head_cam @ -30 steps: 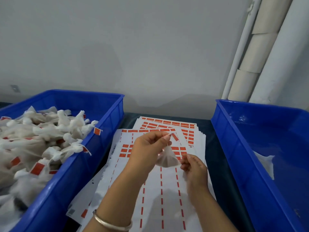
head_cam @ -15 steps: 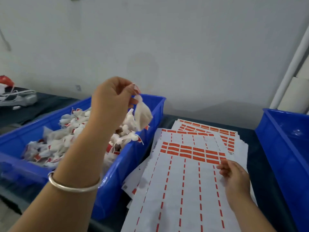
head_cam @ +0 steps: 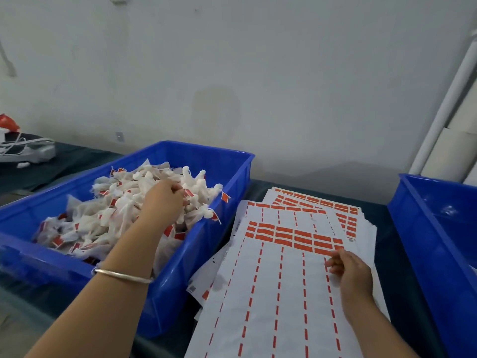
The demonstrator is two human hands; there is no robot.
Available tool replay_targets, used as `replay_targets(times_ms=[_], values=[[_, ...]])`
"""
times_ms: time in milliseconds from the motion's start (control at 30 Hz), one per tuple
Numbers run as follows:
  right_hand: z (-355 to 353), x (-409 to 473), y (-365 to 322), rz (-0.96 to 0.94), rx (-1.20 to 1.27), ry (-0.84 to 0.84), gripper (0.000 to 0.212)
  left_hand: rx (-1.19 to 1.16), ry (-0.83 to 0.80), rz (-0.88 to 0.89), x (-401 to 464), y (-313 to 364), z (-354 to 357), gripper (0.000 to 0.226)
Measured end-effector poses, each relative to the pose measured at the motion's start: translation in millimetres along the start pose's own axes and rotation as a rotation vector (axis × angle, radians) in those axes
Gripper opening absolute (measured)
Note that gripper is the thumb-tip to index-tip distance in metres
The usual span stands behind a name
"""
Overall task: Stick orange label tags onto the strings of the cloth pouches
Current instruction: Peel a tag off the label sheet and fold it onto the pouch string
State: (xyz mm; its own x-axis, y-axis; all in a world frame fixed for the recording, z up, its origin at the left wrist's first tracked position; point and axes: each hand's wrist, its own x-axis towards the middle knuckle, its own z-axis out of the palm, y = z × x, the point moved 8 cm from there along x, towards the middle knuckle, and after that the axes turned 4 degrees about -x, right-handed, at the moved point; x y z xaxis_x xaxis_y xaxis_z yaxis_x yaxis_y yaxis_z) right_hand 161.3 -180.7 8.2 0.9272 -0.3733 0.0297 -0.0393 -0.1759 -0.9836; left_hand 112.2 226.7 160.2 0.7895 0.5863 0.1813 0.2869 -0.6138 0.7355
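A heap of white cloth pouches [head_cam: 108,215], many with orange tags on their strings, fills the left blue bin [head_cam: 222,177]. My left hand [head_cam: 164,201] lies on top of the heap near its right side, fingers bent down among the pouches; whether they hold one is hidden. A stack of white label sheets [head_cam: 273,293] lies between the bins, and the top sheet carries rows of orange labels [head_cam: 291,236]. My right hand [head_cam: 348,270] rests on the top sheet with loosely curled fingers, fingertips just below the right end of the label rows.
A second blue bin [head_cam: 426,228] stands at the right. White pipes [head_cam: 449,99] run up the wall behind it. A white device [head_cam: 25,151] sits on the dark table at far left. A grey wall closes the back.
My left hand carried a pouch from above the sheets over to the left bin and came down onto the heap. My right hand let go of the pouch and settled on the sheet.
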Motion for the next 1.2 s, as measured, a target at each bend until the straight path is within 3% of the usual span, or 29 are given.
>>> replay_targets(times_ms=[100, 267, 433, 500, 633, 800, 900, 1033, 1200], values=[[2.1, -0.5, -1.4, -0.012, -0.028, -0.005, 0.032, 0.026, -0.017, -0.005, 0.4, 2.5, 3.0, 0.016], [16.2, -8.5, -8.0, -0.044, -0.172, -0.125, 0.026, -0.175, 0.087, 0.020, -13.4, 12.3, -8.3, 0.018], [49.2, -35.6, -28.9, -0.350, -1.011, -0.223, 0.013, -0.290, 0.218, 0.156, -47.8, 44.7, -12.8, 0.006], [55.5, -43.8, -37.1, -0.362, -1.084, -0.275, 0.008, -0.284, 0.130, 0.217, -66.9, 63.5, 11.5, 0.009], [47.0, -57.6, -68.3, -0.400, -1.077, -0.409, 0.014, -0.249, -0.200, 0.286, -113.8, 82.0, 99.3, 0.013], [-24.2, -63.7, -143.3, -0.618, -1.114, -0.260, 0.021, -0.037, -0.379, 0.204, -167.6, 63.1, 197.6, 0.019], [-94.7, -43.9, -161.0, -0.523, -1.139, -0.140, 0.021, 0.016, -0.463, 0.316, -199.6, 64.6, 234.8, 0.029], [-192.8, 2.2, -144.7, -0.260, -1.257, 0.030, 0.027, 0.238, -0.428, 0.558, -208.4, 69.8, 247.2, 0.041], [-261.1, 55.8, -82.8, 0.038, -1.250, -0.004, 0.031, 0.385, -0.496, 0.634, -216.3, 66.0, 257.6, 0.050]])
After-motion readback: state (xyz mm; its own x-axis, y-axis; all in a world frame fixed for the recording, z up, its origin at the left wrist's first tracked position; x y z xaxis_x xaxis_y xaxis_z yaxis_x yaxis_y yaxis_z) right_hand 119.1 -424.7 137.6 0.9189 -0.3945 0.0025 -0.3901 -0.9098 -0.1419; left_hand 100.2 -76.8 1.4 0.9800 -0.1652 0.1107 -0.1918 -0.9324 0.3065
